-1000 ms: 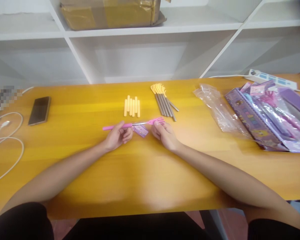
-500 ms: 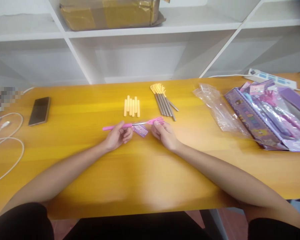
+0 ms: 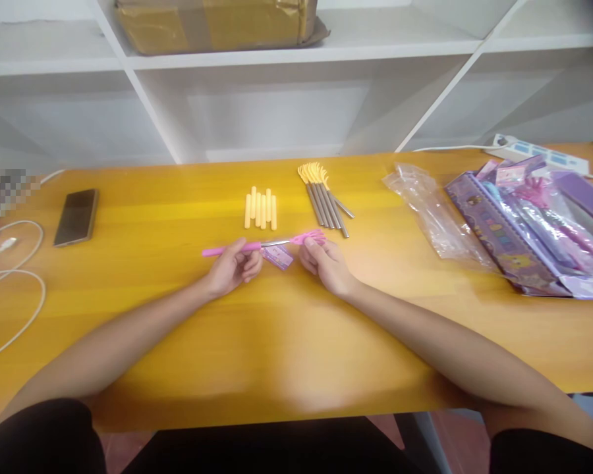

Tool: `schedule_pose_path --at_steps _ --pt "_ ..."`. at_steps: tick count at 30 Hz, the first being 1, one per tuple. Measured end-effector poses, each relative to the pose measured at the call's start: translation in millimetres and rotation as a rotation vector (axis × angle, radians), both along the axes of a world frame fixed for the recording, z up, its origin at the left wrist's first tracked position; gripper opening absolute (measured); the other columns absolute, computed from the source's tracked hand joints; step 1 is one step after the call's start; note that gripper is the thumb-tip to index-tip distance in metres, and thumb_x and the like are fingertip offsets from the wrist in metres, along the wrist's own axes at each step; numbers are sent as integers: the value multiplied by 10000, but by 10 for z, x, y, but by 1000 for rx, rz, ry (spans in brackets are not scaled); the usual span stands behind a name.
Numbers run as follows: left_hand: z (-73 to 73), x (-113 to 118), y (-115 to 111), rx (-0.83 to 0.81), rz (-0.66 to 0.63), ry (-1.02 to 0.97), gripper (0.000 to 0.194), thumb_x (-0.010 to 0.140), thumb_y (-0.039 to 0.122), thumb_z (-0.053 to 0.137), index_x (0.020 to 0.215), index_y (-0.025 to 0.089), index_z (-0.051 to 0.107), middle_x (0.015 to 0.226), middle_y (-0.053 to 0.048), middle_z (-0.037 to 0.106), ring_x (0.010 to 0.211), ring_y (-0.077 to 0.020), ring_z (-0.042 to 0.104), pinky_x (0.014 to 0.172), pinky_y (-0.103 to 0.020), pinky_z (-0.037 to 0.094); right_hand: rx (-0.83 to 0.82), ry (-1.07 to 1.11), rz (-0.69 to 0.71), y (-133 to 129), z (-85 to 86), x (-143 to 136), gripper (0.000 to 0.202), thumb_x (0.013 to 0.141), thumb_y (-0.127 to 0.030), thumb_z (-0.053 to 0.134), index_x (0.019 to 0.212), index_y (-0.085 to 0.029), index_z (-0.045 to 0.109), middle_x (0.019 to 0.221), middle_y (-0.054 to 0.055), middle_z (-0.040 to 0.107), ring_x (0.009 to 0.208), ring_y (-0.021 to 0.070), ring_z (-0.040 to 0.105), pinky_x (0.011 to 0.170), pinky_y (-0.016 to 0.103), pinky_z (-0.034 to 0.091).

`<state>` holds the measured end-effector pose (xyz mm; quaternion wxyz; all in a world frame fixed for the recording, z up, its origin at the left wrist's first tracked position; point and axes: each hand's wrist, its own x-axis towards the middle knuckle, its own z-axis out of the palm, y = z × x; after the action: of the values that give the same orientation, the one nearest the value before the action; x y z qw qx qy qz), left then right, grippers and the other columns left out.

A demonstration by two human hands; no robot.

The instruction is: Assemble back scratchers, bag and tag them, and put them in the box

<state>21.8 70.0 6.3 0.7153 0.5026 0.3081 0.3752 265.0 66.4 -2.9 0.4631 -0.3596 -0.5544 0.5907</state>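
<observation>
A pink back scratcher with a silver metal shaft and a hand-shaped head is held level above the table. My left hand is closed round its pink handle. The fingers of my right hand pinch its clawed head. A small purple printed tag hangs by the shaft between my hands. Behind them lie several pale yellow handle tubes side by side. To their right, several yellow claw heads on grey metal rods are fanned together on the table.
A clear plastic bag lies at right beside a purple printed box holding wrapped pink and blue scratchers. A power strip stands behind it. A phone and white cables are at left. White shelving with a taped carton rises behind the table.
Both hands keep the same hold on the pink back scratcher. The view has shifted very slightly; nothing on the table has visibly moved.
</observation>
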Motion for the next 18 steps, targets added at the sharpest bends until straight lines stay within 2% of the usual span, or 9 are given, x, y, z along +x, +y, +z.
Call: schedule_pose_path --at_steps 7,14,18 --pt "5 14 0 14 35 16 736 1015 778 472 534 232 361 468 15 352 452 -133 353 569 -349 312 1 -4 -9 6 -15 -4 669 981 -809 629 715 -246 382 558 -81 276 483 91 246 482 282 189" --pt "-13 -13 37 58 188 61 736 1029 698 520 493 240 308 427 25 278 439 -131 324 549 -343 307 -31 6 -50 10 21 -19 603 938 -811 680 818 -232 567 567 -91 270 491 102 222 488 295 160" --pt "24 -50 111 55 212 93 724 1016 668 556 489 244 299 405 22 301 433 -134 345 567 -341 349 -32 1 -85 25 53 -26 647 907 -843 695 775 -234 522 587 -81 277 516 97 221 486 285 167"
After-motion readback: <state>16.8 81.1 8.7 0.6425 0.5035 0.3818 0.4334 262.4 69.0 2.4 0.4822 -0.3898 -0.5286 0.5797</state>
